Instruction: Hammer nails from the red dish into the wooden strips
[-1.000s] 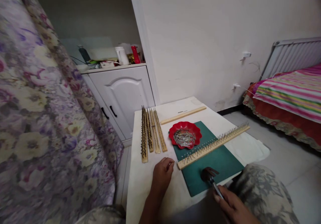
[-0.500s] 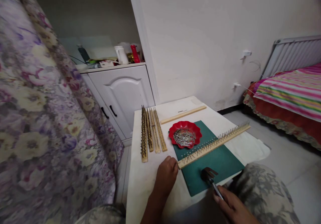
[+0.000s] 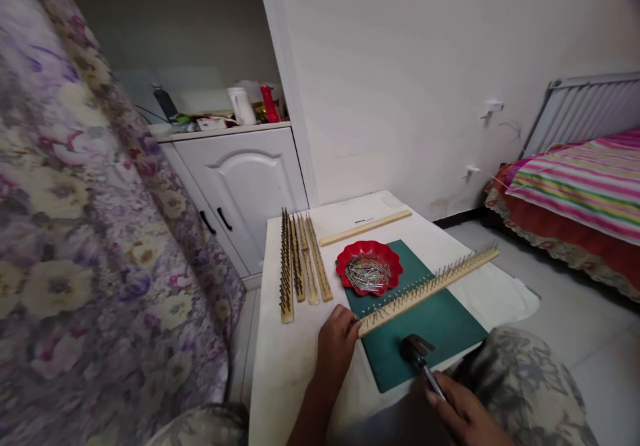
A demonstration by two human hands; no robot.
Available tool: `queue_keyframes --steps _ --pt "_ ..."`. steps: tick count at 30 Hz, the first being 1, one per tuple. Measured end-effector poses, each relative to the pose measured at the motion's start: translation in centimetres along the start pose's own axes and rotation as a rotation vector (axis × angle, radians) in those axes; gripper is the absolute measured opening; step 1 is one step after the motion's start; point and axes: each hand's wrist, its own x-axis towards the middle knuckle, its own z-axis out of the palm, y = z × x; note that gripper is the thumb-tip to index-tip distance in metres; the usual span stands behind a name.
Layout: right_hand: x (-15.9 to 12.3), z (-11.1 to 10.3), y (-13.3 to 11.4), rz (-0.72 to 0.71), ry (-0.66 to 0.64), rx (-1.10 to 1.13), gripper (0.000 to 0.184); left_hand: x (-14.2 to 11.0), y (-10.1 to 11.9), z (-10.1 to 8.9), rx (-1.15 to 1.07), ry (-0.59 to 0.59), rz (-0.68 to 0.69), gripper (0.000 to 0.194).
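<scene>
Right hand [image 3: 463, 403], at 5 o'clock (clock centred on the green mat [image 3: 450, 319], 12 straight ahead), is wrapped round the handle of a claw hammer [image 3: 415, 351]. Hammer head is held low at 6; whether the mat is touched cannot be told. Left hand [image 3: 336, 339], between 8 and 9 o'clock: fingers are bunched at the near end of the nailed wooden strip [image 3: 425, 295]; whether a nail or the wood itself is pinched cannot be made out.

Strip is laid slantwise across the mat, near end at 9, far end past the mat at 2; nails are set along it, some tilted. Judged light, stiff, not slippery; nails could be bent or fingers pricked, so best gripped by its bare long side or ends. Hammer is judged head-heavy, best gripped well back on the handle.

Scalloped red bowl [image 3: 370, 247] is set at 10, partly over the mat, with loose nails [image 3: 367, 274] heaped inside; likely slick, best taken singly by the shank. Four darker nailed strips [image 3: 309, 269] are lined up towards 10 on the white-covered table [image 3: 280, 359]. Plain wooden strip [image 3: 367, 228] is placed at 11. Farther off, white cabinet [image 3: 250, 193] is seen at 10, bed [image 3: 575, 193] at 2.
</scene>
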Motion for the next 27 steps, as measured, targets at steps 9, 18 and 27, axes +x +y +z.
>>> queue_keyframes --steps 9,18,27 --pt "0.8 0.7 -5.2 -0.075 -0.083 0.075 0.034 -0.2 -0.2 0.6 -0.04 0.005 0.005 0.014" --pt "4.7 3.3 -7.4 -0.16 -0.184 0.056 0.023 -0.3 -0.6 0.9 -0.076 0.018 -0.011 0.015" --pt "5.5 3.4 -7.5 -0.266 -0.143 -0.083 0.022 -0.4 -0.9 1.1 -0.093 0.015 -0.019 0.012"
